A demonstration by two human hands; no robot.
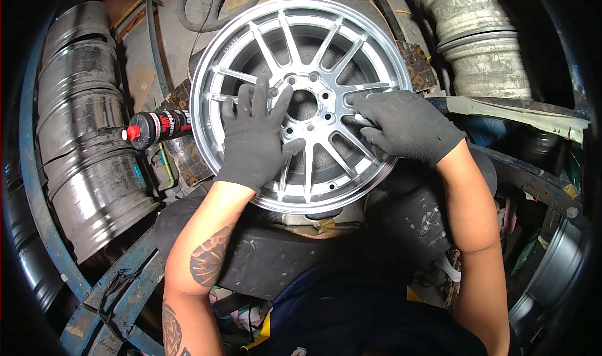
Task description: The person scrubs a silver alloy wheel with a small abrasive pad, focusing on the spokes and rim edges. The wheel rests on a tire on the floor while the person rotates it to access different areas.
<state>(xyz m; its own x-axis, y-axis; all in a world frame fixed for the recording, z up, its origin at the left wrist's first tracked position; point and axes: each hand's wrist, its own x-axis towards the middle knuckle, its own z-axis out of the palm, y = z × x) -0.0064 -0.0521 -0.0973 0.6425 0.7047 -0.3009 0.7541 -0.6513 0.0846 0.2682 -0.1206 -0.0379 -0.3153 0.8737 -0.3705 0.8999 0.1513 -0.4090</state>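
With the wheel's hub taken as the clock's centre, a stack of rims (pixel 94 130) is seen at 9 o'clock and a paler stack (pixel 476 42) at 2. Between them the wheel (pixel 320 108) is held face up, its lower edge brought close over the person's legs (pixel 269 256) at 6. Its lip is left uncovered from 10 round to 2, and the spoke gaps there are open. Toward 9, the room is narrowed by the bottle (pixel 164 127), laid on its side with its red cap pointed away; whether the lip is touched by it cannot be told. The right grip (pixel 382 121), in a grey glove, is placed at 3, fingers curled; whether a spoke or a small tool is grasped cannot be told. At 8 the left grip (pixel 256 133), gloved alike, is laid wide, fingers spread on the spokes, nothing clasped.
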